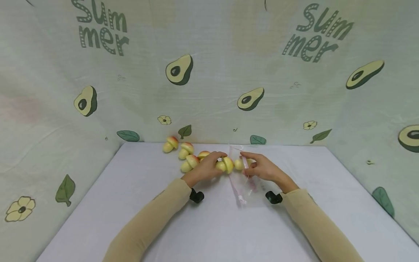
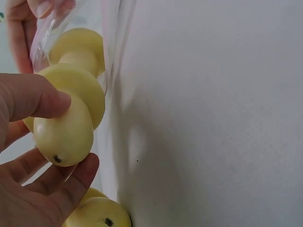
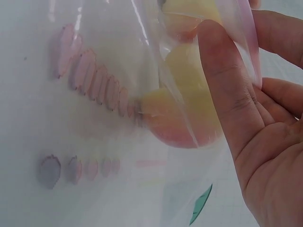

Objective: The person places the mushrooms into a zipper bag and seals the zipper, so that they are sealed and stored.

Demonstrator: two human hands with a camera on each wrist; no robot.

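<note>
1. Beige sleeves (image 1: pixel 140 229) lie nearest, stretched over the white tabletop (image 1: pixel 209 233), with a black wrist camera (image 1: pixel 197 197) at each cuff.
2. The left hand (image 1: pixel 207 168) curls around a yellow toy mushroom (image 2: pixel 66 130), its fingers closed to the stem's width: thumb on one side, fingertips on the other. Gripping there leaves the cap free to face the bag, probably the reason for it.
3. The right hand (image 1: pixel 263 168) pinches the pink-edged clear bag (image 1: pixel 252 186) near its mouth, thumb and fingers on opposite sides of the edge, likely to steady the limp film.
4. One bagged mushroom (image 3: pixel 182 118) sits inside, just beyond the held one.
5. Loose mushrooms (image 1: pixel 190 163), their caps tinged red, lie left of the bag, which seems to suit the left hand's reach.
</note>
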